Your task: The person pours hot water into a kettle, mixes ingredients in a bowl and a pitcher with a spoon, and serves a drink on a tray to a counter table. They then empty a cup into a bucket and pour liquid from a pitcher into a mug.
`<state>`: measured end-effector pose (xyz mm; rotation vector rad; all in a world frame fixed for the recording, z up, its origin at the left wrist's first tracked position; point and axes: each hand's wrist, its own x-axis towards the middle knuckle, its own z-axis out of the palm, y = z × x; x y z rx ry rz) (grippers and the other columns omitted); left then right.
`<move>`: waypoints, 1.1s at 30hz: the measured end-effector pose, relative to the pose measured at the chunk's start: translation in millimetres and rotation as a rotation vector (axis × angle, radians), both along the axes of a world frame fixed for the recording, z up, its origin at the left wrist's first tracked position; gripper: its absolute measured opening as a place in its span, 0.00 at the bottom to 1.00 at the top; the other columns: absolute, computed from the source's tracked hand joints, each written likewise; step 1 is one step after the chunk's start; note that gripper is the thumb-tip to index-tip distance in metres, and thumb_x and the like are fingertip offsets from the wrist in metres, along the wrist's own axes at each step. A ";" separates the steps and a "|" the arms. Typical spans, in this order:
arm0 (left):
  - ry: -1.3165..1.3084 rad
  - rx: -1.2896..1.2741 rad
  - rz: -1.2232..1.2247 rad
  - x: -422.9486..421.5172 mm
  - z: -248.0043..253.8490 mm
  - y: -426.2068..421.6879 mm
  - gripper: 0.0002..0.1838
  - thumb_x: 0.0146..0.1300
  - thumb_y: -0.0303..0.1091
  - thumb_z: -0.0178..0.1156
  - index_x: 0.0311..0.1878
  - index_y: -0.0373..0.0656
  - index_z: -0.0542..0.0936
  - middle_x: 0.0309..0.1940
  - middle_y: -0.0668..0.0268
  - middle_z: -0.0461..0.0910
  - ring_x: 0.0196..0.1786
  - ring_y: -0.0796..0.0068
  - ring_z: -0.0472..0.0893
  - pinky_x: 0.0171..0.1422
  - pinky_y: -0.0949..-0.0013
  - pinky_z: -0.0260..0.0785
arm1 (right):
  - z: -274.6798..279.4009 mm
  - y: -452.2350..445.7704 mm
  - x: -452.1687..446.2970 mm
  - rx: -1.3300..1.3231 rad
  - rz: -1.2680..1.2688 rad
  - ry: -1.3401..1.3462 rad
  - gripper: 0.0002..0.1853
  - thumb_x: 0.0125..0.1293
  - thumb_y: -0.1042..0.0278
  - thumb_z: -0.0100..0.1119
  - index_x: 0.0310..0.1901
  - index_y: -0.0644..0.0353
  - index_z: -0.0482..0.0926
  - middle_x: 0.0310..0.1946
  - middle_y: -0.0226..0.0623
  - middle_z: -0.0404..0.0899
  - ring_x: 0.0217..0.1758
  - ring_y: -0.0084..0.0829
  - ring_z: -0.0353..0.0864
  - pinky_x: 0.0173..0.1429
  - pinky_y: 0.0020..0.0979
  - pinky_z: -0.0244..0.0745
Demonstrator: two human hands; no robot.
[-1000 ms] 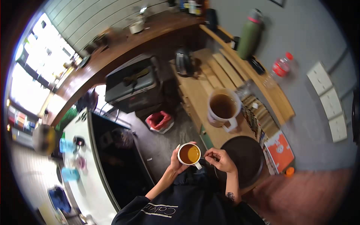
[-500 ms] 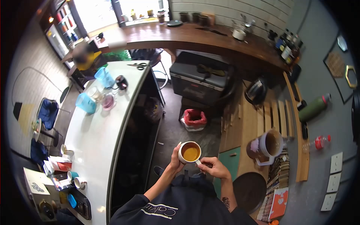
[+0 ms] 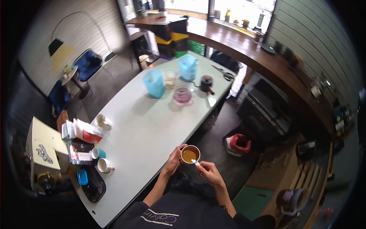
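Observation:
A white mug (image 3: pixel 190 155) holding a brown, coffee-like drink is in front of my body, close to the edge of the white table (image 3: pixel 148 131). My left hand (image 3: pixel 174 160) is wrapped round the mug's left side. With my right hand (image 3: pixel 209 172) I pinch its white handle at the lower right. The mug is off the table and roughly upright, so the liquid's surface shows from above. No other object is in contact with either hand as far as I can see.
Two blue pitchers (image 3: pixel 154 84), a glass cup (image 3: pixel 183 95), a small dark pot (image 3: pixel 206 83) and scissors (image 3: pixel 225 73) occupy the table's far end. Mugs (image 3: pixel 104 165) and a black tray (image 3: pixel 91 187) sit at left. A red-lined bin (image 3: pixel 239 144) stands on the floor.
The view has swung left, bringing more of the white table and the seating area into sight. Both hands still hold the mug, now beside the table edge.

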<state>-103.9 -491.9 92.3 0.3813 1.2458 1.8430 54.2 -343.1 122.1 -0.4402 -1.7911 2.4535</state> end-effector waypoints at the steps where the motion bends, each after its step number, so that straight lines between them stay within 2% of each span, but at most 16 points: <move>1: 0.007 -0.042 -0.008 -10.6 0.5 -16.2 0.38 0.75 0.62 0.50 0.74 0.39 0.65 0.64 0.63 0.75 0.68 0.70 0.73 0.70 0.67 0.67 | -4.8 -3.0 -14.9 0.008 0.028 -0.021 0.13 0.75 0.66 0.59 0.33 0.63 0.81 0.26 0.24 0.75 0.29 0.15 0.70 0.35 0.22 0.66; 2: -0.001 -0.045 0.034 -17.3 -0.1 -28.8 0.38 0.75 0.62 0.50 0.74 0.39 0.65 0.64 0.63 0.75 0.68 0.70 0.73 0.70 0.67 0.67 | -6.6 -5.9 -27.9 0.016 0.059 -0.045 0.13 0.75 0.65 0.60 0.33 0.63 0.80 0.26 0.24 0.75 0.29 0.15 0.70 0.35 0.22 0.65; 4: 0.164 -0.023 0.054 -26.9 -1.8 -48.5 0.41 0.72 0.56 0.60 0.77 0.40 0.61 0.66 0.62 0.73 0.70 0.69 0.72 0.72 0.65 0.66 | -3.2 -10.7 -50.4 0.005 0.150 -0.076 0.14 0.75 0.64 0.60 0.32 0.63 0.81 0.25 0.23 0.75 0.29 0.15 0.69 0.35 0.22 0.64; 5: 0.156 -0.030 0.091 -29.3 -2.0 -56.8 0.41 0.72 0.56 0.60 0.77 0.40 0.61 0.66 0.62 0.73 0.70 0.69 0.72 0.72 0.65 0.66 | -2.0 -13.5 -59.8 -0.005 0.199 -0.104 0.14 0.76 0.63 0.60 0.32 0.63 0.81 0.25 0.23 0.74 0.29 0.15 0.69 0.34 0.22 0.64; 7: 0.225 -0.032 0.154 -33.4 0.0 -66.9 0.49 0.62 0.49 0.73 0.79 0.41 0.58 0.69 0.61 0.71 0.72 0.68 0.70 0.75 0.64 0.65 | -5.7 -17.0 -79.0 0.011 0.276 -0.089 0.15 0.75 0.63 0.60 0.32 0.63 0.81 0.25 0.23 0.74 0.29 0.15 0.69 0.35 0.22 0.64; 8: 0.224 -0.038 0.185 -34.8 1.8 -69.5 0.49 0.62 0.49 0.73 0.79 0.41 0.58 0.69 0.61 0.71 0.72 0.68 0.70 0.75 0.64 0.65 | -8.3 -16.9 -89.5 0.028 0.315 -0.064 0.15 0.75 0.62 0.60 0.32 0.64 0.81 0.25 0.23 0.74 0.29 0.15 0.69 0.35 0.22 0.63; 10: 0.281 -0.133 0.256 -34.7 6.3 -73.9 0.56 0.51 0.47 0.81 0.78 0.41 0.59 0.71 0.59 0.68 0.73 0.66 0.69 0.76 0.62 0.66 | -17.2 -15.0 -107.3 0.032 0.370 -0.070 0.15 0.75 0.62 0.59 0.33 0.64 0.82 0.25 0.23 0.74 0.29 0.15 0.69 0.35 0.22 0.63; 11: 0.280 -0.141 0.278 -36.5 8.6 -75.1 0.56 0.51 0.47 0.81 0.78 0.41 0.59 0.71 0.59 0.68 0.73 0.66 0.69 0.76 0.62 0.66 | -19.9 -13.3 -114.7 0.040 0.393 -0.076 0.15 0.75 0.62 0.59 0.34 0.64 0.82 0.25 0.23 0.74 0.29 0.15 0.69 0.35 0.22 0.63; 13: 0.442 -0.337 0.310 -43.9 14.0 -70.2 0.60 0.44 0.47 0.85 0.78 0.42 0.60 0.72 0.57 0.67 0.74 0.62 0.70 0.75 0.59 0.68 | -17.7 -4.3 -131.4 0.058 0.450 -0.062 0.15 0.76 0.62 0.59 0.35 0.65 0.83 0.25 0.23 0.75 0.29 0.15 0.69 0.35 0.22 0.63; 14: 0.442 -0.337 0.327 -47.8 17.3 -64.4 0.60 0.44 0.47 0.85 0.78 0.42 0.60 0.72 0.57 0.67 0.74 0.62 0.70 0.75 0.59 0.68 | -15.7 2.5 -139.7 0.078 0.487 -0.052 0.15 0.76 0.61 0.59 0.36 0.65 0.83 0.25 0.23 0.75 0.29 0.15 0.68 0.35 0.22 0.63; 16: 0.627 -0.547 0.346 -58.4 24.0 -55.4 0.58 0.43 0.49 0.84 0.76 0.43 0.63 0.70 0.56 0.69 0.73 0.59 0.71 0.75 0.57 0.68 | -14.8 16.2 -155.6 0.089 0.531 -0.070 0.15 0.76 0.61 0.58 0.36 0.65 0.83 0.24 0.23 0.75 0.29 0.15 0.68 0.35 0.22 0.63; 17: 0.629 -0.552 0.357 -65.8 22.8 -50.8 0.58 0.43 0.49 0.84 0.76 0.43 0.63 0.70 0.56 0.69 0.73 0.59 0.71 0.75 0.57 0.68 | -14.5 23.1 -163.4 0.098 0.558 -0.093 0.16 0.76 0.60 0.58 0.37 0.66 0.84 0.24 0.23 0.75 0.29 0.15 0.68 0.35 0.23 0.63; 19: 0.758 -0.747 0.326 -76.3 18.2 -39.8 0.55 0.43 0.49 0.84 0.74 0.42 0.67 0.67 0.57 0.71 0.70 0.56 0.74 0.74 0.57 0.69 | -12.5 36.9 -178.4 0.136 0.584 -0.086 0.16 0.76 0.60 0.58 0.36 0.65 0.84 0.23 0.23 0.74 0.29 0.15 0.68 0.35 0.23 0.63; 24: 0.744 -0.782 0.452 -84.9 21.3 -10.9 0.52 0.42 0.48 0.84 0.71 0.42 0.71 0.64 0.56 0.73 0.67 0.55 0.76 0.71 0.56 0.71 | -25.6 60.3 -201.3 0.158 0.647 -0.090 0.17 0.76 0.59 0.59 0.35 0.65 0.84 0.21 0.23 0.73 0.28 0.15 0.69 0.35 0.23 0.64; 30: 0.782 -0.805 0.748 -73.0 13.6 -5.3 0.50 0.44 0.39 0.84 0.72 0.43 0.69 0.64 0.56 0.73 0.67 0.56 0.75 0.69 0.56 0.73 | -32.4 55.0 -230.7 0.062 0.795 -0.085 0.16 0.77 0.62 0.57 0.35 0.65 0.83 0.22 0.24 0.74 0.28 0.16 0.70 0.35 0.23 0.65; 33: 0.805 -0.758 0.873 -66.5 18.1 -12.8 0.47 0.47 0.33 0.81 0.72 0.44 0.68 0.65 0.55 0.72 0.68 0.52 0.73 0.72 0.53 0.68 | -31.6 39.8 -244.3 0.081 0.870 -0.049 0.16 0.78 0.63 0.56 0.34 0.65 0.81 0.23 0.26 0.75 0.28 0.18 0.70 0.36 0.24 0.66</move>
